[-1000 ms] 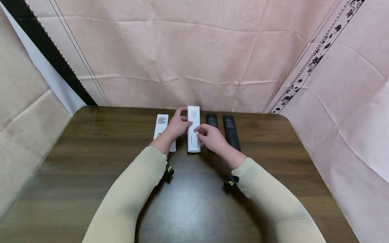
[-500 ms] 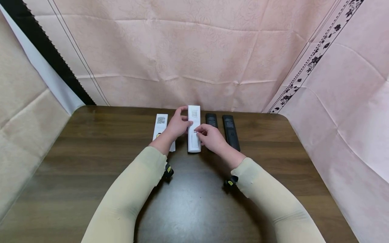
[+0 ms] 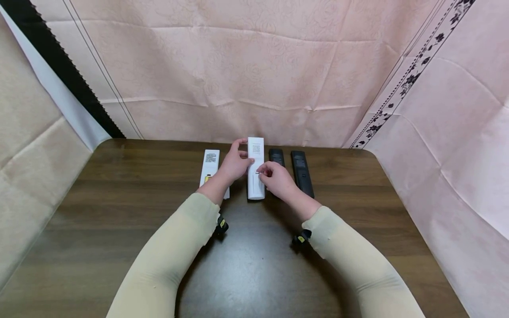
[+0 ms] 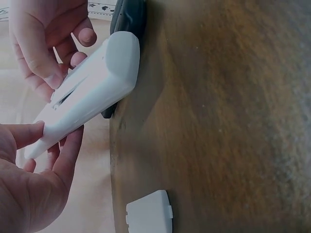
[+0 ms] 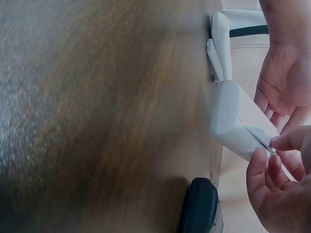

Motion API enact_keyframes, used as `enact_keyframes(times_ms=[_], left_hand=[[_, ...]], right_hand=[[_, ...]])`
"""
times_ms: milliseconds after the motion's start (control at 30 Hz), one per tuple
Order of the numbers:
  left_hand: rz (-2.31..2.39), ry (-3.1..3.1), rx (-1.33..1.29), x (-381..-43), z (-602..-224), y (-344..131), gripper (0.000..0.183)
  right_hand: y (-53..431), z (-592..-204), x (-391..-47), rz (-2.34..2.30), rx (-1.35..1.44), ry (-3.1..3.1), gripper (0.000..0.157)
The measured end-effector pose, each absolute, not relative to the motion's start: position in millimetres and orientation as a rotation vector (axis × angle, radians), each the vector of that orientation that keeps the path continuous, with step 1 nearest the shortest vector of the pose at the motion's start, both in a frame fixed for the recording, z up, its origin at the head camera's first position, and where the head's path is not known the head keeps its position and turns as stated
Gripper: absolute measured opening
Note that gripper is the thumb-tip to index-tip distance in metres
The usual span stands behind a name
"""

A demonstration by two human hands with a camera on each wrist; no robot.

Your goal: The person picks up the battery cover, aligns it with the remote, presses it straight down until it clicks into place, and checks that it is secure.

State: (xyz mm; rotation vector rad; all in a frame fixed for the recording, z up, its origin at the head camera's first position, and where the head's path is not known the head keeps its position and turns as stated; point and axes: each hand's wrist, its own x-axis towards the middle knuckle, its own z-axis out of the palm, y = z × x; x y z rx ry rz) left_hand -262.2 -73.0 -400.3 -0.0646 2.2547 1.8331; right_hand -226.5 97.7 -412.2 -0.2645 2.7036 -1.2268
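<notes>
A white remote control (image 3: 256,154) is tilted up over the table with its back facing up. Near its far end, my left hand (image 3: 234,165) grips it between thumb and fingers. My right hand (image 3: 275,179) pinches the upper edge of its battery cover (image 5: 260,135), where a thin dark gap shows. What lies under the cover is hidden. To the left, partly behind my left wrist, is a second white remote control (image 3: 210,162) with a yellow patch on its back. Its loose cover (image 5: 213,60) leans by it in the right wrist view.
Two black remote controls, one (image 3: 276,156) partly behind my right hand and another (image 3: 303,172) farther right, lie on the brown wooden table (image 3: 246,265). A pink patterned cloth (image 3: 254,79) hangs along the table's far edge.
The white remote control and my left hand have shifted slightly right. My right fingers stay at the battery cover's edge and move with it. The other remote controls stay put.
</notes>
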Motion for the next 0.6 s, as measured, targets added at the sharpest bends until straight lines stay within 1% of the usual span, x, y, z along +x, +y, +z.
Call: enact_keyframes(times_ms=[267,333,400,533,600], left_hand=[[1.832,2.259,-0.067,-261.9,-399.2,-72.5,0.067],[1.839,2.256,-0.069,-261.9,-398.9,-72.5,0.067],[1.851,2.249,-0.072,-261.7,-398.7,-72.7,0.067],[1.900,2.230,-0.058,-261.3,-398.3,-73.4,0.067],[1.923,2.228,-0.048,-261.7,-398.4,-74.0,0.068]], right_hand=[[98.3,-410.7,-225.8,-1.223,-0.273,2.708,0.012],[98.0,-410.9,-226.4,-1.234,-0.270,2.726,0.015],[97.7,-411.4,-227.2,-1.257,-0.255,2.745,0.021],[97.9,-413.8,-229.3,-1.378,-0.171,2.706,0.043],[98.3,-415.8,-230.6,-1.478,-0.121,2.622,0.052]])
